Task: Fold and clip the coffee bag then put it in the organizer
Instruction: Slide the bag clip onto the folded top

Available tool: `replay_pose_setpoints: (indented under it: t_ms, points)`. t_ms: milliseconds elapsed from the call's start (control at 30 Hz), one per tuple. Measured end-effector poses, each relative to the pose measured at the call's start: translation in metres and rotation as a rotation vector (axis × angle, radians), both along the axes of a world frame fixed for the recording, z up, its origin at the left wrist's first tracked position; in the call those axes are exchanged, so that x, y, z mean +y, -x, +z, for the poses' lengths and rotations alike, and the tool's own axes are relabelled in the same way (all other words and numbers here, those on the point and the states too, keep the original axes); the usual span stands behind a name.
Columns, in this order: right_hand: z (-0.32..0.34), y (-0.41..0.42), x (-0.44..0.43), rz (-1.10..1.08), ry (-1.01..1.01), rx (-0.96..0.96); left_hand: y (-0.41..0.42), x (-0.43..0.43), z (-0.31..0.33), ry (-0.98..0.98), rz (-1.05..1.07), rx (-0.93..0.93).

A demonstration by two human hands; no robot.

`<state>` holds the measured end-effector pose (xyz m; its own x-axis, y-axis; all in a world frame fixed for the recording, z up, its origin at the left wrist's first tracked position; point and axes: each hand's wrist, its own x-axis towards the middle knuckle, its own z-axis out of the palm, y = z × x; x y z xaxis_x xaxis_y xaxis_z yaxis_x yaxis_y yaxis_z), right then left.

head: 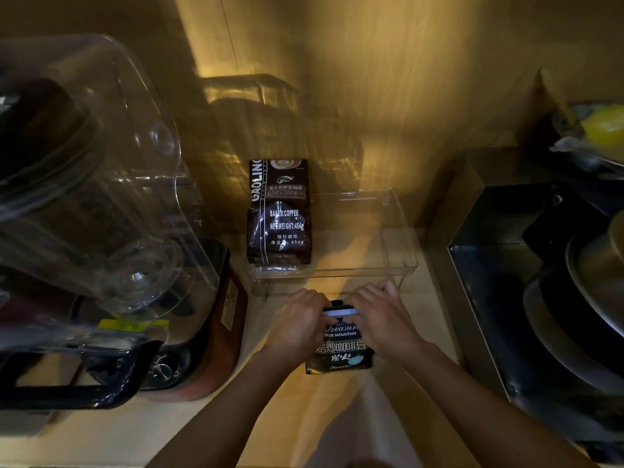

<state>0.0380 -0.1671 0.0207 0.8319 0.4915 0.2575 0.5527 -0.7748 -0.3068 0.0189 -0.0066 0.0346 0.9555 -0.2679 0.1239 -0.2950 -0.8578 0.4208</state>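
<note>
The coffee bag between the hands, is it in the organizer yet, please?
Not yet. The coffee bag lies on the counter in front of the clear organizer, with both hands at its top.

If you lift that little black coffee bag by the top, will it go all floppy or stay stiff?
Probably a bit of both. The black coffee bag looks like soft crinkly foil, so its sides would likely bend. The white clip across its folded top, gripped by the left hand and right hand, should keep that edge stiff. It looks small, so probably light.
</note>
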Motion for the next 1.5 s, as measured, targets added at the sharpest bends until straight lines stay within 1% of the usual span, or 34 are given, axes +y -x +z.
replay_pose_setpoints:
  t_ms: [100,200,333,500,633,700,767,867,933,1100,1167,1267,1400,1500]
  points:
    - [-0.001,0.003,0.000,-0.015,-0.017,-0.012,-0.003,0.008,0.005,0.024,0.023,0.088]
    - [-0.001,0.006,-0.001,-0.016,-0.052,-0.015,-0.003,0.016,0.010,-0.007,0.038,0.138]
    - [0.000,0.009,-0.002,-0.026,-0.060,-0.015,-0.001,0.015,0.009,-0.033,0.023,0.101]
    - [0.004,0.004,-0.003,-0.032,0.040,0.013,-0.004,0.013,0.008,-0.024,-0.005,0.074]
    - [0.006,0.005,0.005,0.022,0.093,0.049,0.000,0.010,0.004,0.010,-0.064,-0.001]
    - [0.003,0.010,0.009,-0.004,0.099,0.048,0.002,0.008,0.003,0.046,-0.079,-0.007]
    - [0.000,0.013,0.009,-0.060,0.062,0.065,0.004,0.006,0.003,0.120,-0.049,0.018]
    - [-0.001,0.013,0.004,-0.092,0.027,0.069,0.006,0.008,0.001,0.219,0.054,0.089]
    - [0.000,0.012,0.002,-0.092,0.014,0.069,0.005,0.010,0.001,0.224,0.080,0.124]
    - [0.000,0.013,0.006,-0.133,0.012,0.084,0.004,0.007,0.002,0.239,0.136,0.116]
    - [0.001,0.012,0.009,-0.147,0.031,0.091,0.004,0.009,0.001,0.238,0.124,0.111]
    - [0.001,0.013,0.009,-0.100,0.066,0.080,0.005,0.014,-0.002,0.240,0.064,0.092]
    - [0.008,0.013,0.018,0.014,0.071,0.095,0.007,0.014,-0.003,0.270,0.018,0.056]
    - [0.016,0.013,0.027,0.018,0.100,0.104,0.010,0.012,-0.006,0.299,0.040,0.041]
